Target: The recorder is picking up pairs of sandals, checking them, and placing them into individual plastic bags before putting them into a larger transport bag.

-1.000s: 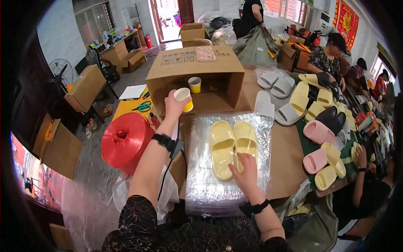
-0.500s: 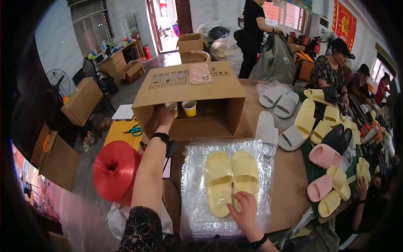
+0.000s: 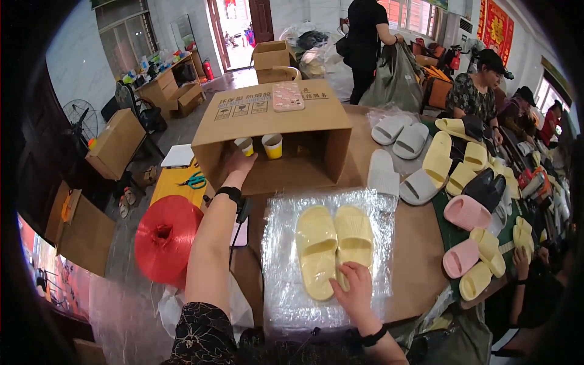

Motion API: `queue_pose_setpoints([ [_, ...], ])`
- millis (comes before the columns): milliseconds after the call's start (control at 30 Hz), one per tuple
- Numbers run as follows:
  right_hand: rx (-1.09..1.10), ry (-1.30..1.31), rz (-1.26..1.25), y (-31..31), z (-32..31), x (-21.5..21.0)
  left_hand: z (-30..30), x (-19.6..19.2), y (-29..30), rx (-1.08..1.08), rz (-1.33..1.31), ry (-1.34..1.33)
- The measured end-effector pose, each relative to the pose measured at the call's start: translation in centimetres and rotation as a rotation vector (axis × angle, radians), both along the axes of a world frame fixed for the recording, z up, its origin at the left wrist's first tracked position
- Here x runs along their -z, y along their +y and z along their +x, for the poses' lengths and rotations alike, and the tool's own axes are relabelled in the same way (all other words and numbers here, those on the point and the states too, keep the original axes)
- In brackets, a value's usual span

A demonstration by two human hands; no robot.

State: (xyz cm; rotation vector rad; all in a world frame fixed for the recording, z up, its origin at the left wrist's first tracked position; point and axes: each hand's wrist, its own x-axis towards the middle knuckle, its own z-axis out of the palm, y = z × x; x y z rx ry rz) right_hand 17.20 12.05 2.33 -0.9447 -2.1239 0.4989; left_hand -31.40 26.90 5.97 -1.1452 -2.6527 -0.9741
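Observation:
A pair of pale yellow slippers (image 3: 317,271) lies side by side, apparently under clear film, on a stack of clear plastic bags (image 3: 280,243) in front of me. My right hand (image 3: 354,289) rests at the heel end of the right slipper, thumb and fingers apart. My left hand (image 3: 241,163) reaches into the open side of a cardboard box (image 3: 274,126), just below a yellow-and-white paper cup (image 3: 245,146). Its thumb stands apart from the fingers, whose tips are partly hidden. A second paper cup (image 3: 272,146) stands to the right inside the box.
On the box lies a pink patterned phone (image 3: 288,97). A red twine roll (image 3: 168,240) and teal-handled scissors (image 3: 195,180) sit left of my arm. Grey slippers (image 3: 384,171) and more yellow and pink slippers (image 3: 467,212) cover the right side. Other people work beyond.
My left hand has drawn back slightly from the left cup, showing more of the hand. The right hand stays on the slippers. The whole view has shifted a little.

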Motion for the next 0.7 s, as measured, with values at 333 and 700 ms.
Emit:
queue_pose_setpoints([
  [333,-0.062,0.289,-0.039,-1.9,1.4,-2.7,21.3,-10.1,-16.4,0.735,-0.4,0.082],
  [700,-1.602,1.211,0.631,-12.6,10.6,-24.9,29.9,3.3,-28.3,0.828,-0.222,0.192],
])
